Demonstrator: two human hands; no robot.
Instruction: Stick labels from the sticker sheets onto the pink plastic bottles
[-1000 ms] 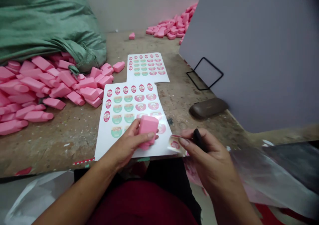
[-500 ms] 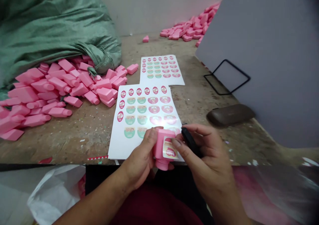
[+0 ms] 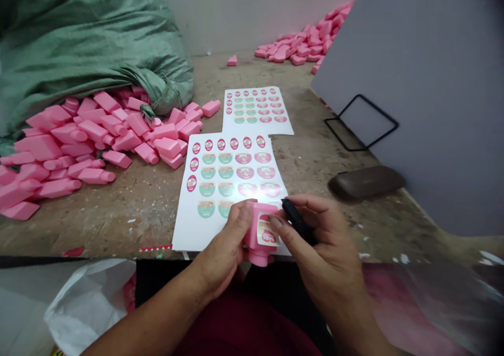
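Note:
A small pink plastic bottle is gripped in my left hand, its neck pointing down toward me. On its face sits a printed label, and the thumb of my right hand presses on the label's upper right part. That same right hand has a black tool with a narrow pointed tip tucked between its fingers; its exact kind is unclear. Under both hands lies a sheet of stickers with green, pink and red oval designs. The bottle and hands cover the sheet's lower right corner.
A second sticker sheet lies farther back. Many pink bottles are heaped at left below a green sack, with another pile at the back. At right are a brown case, a grey panel and a black wire stand.
The view has shifted very slightly. My right thumb has moved a little up and left along the label, uncovering more of its lower print. Both hands keep their holds.

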